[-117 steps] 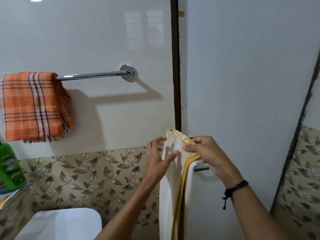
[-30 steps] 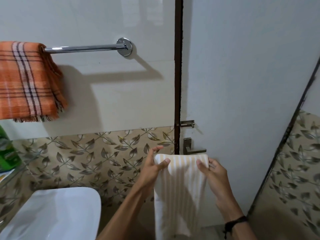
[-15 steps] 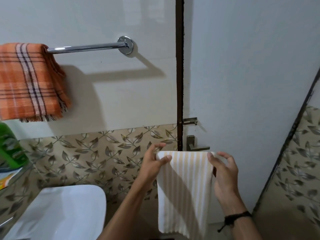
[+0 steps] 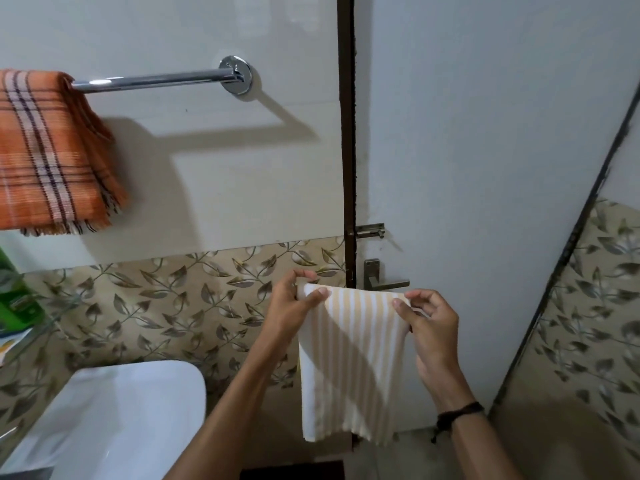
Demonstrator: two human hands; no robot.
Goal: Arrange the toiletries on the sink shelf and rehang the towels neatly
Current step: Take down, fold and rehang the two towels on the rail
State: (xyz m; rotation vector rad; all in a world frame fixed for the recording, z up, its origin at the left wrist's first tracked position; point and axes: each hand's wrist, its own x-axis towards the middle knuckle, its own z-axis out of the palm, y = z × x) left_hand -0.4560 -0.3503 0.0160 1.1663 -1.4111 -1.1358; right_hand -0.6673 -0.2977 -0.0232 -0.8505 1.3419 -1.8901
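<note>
**Striped towel held flat by both top corners, rail half free**

The left hand [image 4: 294, 306] pinches the upper left corner of the towel [image 4: 349, 362], thumb on the front face and fingers curled behind. The right hand [image 4: 427, 318] does the same at the upper right corner. Gripping at the two corners pulls the top edge taut and level, so the cloth hangs by its own weight as a flat panel. That is probably the point: a straight top fold is what will sit evenly over a bar.

The towel hangs in front of the door [image 4: 485, 133], with its top edge just below the handle [image 4: 386, 281]. I cannot tell whether it touches the handle. It is well apart from the rail [image 4: 156, 79], which is higher up and to the left on the tiled wall.

An orange towel [image 4: 52, 150] is already draped over the left part of the rail, folded, with its fringe at the bottom. The right part of the bar is bare up to its wall mount. I judge that bare stretch to be where the held towel goes, beside the orange one rather than over it.

The towel is cream with white lengthwise stripes. It looks thin and soft, and is folded to a narrow width. The surface is smooth apart from slight ripples along the lower hem, and a diagonal shadow from the left arm crosses it.

Lower left are the sink [image 4: 104, 420] and a green bottle [image 4: 14, 296] on the glass shelf [image 4: 41, 323].
</note>
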